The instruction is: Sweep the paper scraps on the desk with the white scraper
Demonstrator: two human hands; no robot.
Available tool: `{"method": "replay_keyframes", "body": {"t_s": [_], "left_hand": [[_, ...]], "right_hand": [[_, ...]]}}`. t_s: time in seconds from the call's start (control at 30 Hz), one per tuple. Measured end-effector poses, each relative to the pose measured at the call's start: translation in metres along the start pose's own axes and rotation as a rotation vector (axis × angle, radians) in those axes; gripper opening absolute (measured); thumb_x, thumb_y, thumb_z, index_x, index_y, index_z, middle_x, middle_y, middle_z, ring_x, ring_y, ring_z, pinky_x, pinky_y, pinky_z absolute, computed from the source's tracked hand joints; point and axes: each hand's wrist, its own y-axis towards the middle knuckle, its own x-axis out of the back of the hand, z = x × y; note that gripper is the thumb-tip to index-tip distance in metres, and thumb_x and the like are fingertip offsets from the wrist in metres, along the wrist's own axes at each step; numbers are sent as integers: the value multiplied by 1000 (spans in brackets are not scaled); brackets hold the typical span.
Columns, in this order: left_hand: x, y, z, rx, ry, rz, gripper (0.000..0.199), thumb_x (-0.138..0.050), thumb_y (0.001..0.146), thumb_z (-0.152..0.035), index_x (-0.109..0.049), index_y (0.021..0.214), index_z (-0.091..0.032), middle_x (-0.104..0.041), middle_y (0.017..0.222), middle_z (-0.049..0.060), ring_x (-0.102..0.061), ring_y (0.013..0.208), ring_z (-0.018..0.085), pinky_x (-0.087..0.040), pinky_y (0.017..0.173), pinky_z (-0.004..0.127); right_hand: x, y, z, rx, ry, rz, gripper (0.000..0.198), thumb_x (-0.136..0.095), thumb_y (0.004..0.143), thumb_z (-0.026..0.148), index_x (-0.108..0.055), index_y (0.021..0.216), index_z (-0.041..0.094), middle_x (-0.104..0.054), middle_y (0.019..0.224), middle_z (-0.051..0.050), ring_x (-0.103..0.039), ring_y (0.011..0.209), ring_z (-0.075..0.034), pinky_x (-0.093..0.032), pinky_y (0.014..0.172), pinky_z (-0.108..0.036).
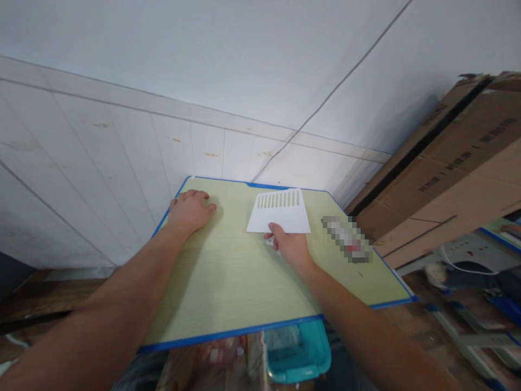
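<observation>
A white sheet with a row of narrow slots along its far edge (279, 220) is in my right hand (290, 247). The thumb lies on top of the sheet's near edge, and the other fingers are mostly hidden beneath it. A bit of something white shows under those fingers, too small to name. On the far left part of the pale yellow-green tabletop (220, 282) lies my left hand (192, 210), palm down. Its fingers are loosely bent and apart, with nothing in them.
A pixelated object (348, 239) lies on the table's right side. Large cardboard boxes (443, 157) lean at the right. Below the table's blue front edge is a teal plastic bin (299, 374). A white wall with a cable (325, 103) stands behind.
</observation>
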Motion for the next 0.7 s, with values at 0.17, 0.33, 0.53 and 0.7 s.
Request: {"method": "replay_keyframes", "body": {"t_s": [0.17, 0.33, 0.53, 0.7], "left_hand": [[-2, 0, -1, 6, -25, -25, 69, -53, 105, -50, -80, 158, -15, -71, 172, 25, -64, 160, 47, -49, 137, 65], [0, 0, -1, 13, -28, -27, 66, -54, 104, -49, -82, 156, -19, -72, 172, 23, -63, 161, 47, -49, 136, 67], [5, -1, -4, 41, -21, 9, 68, -53, 106, -55, -79, 159, -21, -67, 179, 24, -57, 168, 51, -41, 140, 76], [5, -1, -5, 63, -21, -6, 66, -54, 106, -54, -81, 156, -20, -67, 178, 25, -57, 168, 54, -37, 141, 80]], "right_hand": [[12, -7, 0, 106, -113, 31, 31, -73, 89, 50, -72, 67, 29, -78, 65, -5, -68, 58, -23, -56, 60, -35], [16, -23, 4, 56, -51, 31, 43, -76, 87, 62, -67, 60, 30, -72, 58, -5, -64, 52, -22, -54, 55, -36], [16, -43, -2, -114, 226, 11, 26, -74, 74, 51, -73, 75, 26, -80, 66, -9, -65, 50, -22, -51, 46, -34], [13, -40, -10, -74, 179, 22, 30, -78, 75, 54, -77, 79, 23, -86, 78, -13, -74, 61, -24, -56, 50, -33]]}}
